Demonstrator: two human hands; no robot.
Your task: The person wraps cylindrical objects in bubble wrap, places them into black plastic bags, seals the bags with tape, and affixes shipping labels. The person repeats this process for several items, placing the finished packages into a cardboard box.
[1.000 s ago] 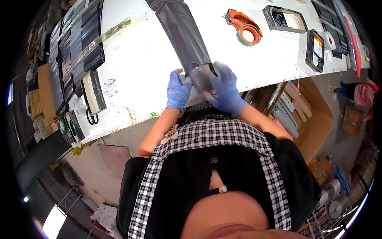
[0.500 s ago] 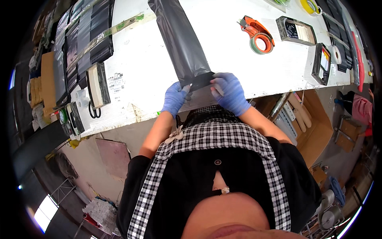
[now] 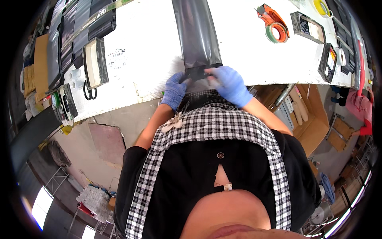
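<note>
A long, glossy black plastic bag (image 3: 199,36) lies on the white table, running away from me, its folded near end at the table's front edge. My left hand (image 3: 174,91), in a blue glove, is closed on the left corner of that end. My right hand (image 3: 230,85), gloved the same way, is at the right side of the end. Its fingertips are smeared by motion, so their grip is unclear. An orange tape dispenser (image 3: 275,24) with a roll of tape stands to the right of the bag.
On the left of the white table (image 3: 143,47) are stacked dark packages (image 3: 99,20) and an open-topped box (image 3: 95,63). At right are two more small boxes (image 3: 308,27) and a yellow tape roll (image 3: 322,8). An open carton (image 3: 314,123) stands below; a person in pink (image 3: 358,105) is beyond.
The view has shifted, so the table's things sit differently in it. The bag now lies straighter. Its near end has come lower between my hands, and my right fingers are moving over it.
</note>
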